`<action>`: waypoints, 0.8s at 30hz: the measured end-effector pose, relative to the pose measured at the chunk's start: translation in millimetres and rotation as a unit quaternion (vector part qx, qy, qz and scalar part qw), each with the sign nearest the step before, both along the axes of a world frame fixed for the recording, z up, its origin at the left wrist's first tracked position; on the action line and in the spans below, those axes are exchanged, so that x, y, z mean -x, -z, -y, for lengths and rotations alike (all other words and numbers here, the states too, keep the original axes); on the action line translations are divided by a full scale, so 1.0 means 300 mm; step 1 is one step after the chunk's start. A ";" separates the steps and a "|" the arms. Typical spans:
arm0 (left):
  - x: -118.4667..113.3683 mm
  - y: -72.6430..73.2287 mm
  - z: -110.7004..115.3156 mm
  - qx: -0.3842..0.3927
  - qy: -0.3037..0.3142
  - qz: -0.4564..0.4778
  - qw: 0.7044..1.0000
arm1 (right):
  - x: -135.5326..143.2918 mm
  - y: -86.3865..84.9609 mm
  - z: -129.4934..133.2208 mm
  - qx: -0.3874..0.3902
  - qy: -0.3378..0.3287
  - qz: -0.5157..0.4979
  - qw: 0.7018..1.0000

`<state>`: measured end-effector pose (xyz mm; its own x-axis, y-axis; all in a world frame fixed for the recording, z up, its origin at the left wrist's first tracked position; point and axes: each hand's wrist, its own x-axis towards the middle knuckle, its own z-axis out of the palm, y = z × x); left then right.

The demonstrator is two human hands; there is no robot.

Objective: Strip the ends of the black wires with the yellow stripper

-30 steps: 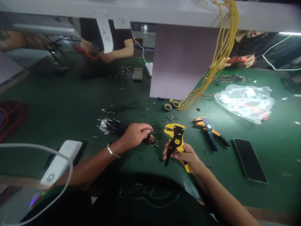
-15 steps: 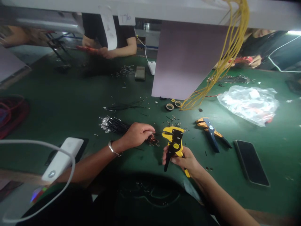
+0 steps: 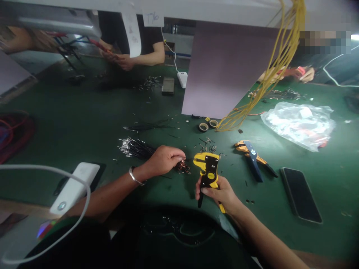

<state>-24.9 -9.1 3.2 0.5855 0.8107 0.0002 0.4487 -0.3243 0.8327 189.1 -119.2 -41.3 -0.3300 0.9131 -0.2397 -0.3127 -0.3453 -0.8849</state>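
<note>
My left hand (image 3: 165,160) pinches a thin black wire (image 3: 189,159) between thumb and forefinger. The wire's far end reaches the jaws of a yellow and black wire stripper (image 3: 209,170). Around that tool's handles my right hand (image 3: 221,190) is closed, holding it upright above the table. Beneath and beside my left hand lies a bundle of black wires (image 3: 140,148); silvery tips point left, and bare copper ends (image 3: 183,167) show on the right. Part of the bundle is hidden by the hand.
A blue and orange wire stripper (image 3: 251,158) and a phone (image 3: 301,194) lie to the right. Behind are tape rolls (image 3: 203,127), hanging yellow wires (image 3: 266,82), a plastic bag (image 3: 301,123) and a grey panel (image 3: 224,71). A white power bank (image 3: 74,188) lies left. Co-workers sit opposite.
The stripper's handles have drawn closer together in my right hand, and its head has shifted slightly left and down. My left hand keeps its pinch almost in place.
</note>
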 end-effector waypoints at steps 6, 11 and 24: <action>0.006 0.009 -0.005 -0.008 0.024 0.000 1.000 | 0.007 0.002 0.007 0.005 0.014 0.010 1.000; 0.013 0.026 -0.008 -0.055 0.037 -0.022 0.998 | 0.009 0.012 0.013 0.010 0.018 0.012 1.000; 0.019 0.034 -0.024 -0.071 0.048 -0.033 0.996 | 0.021 0.010 0.023 0.017 0.005 0.053 0.998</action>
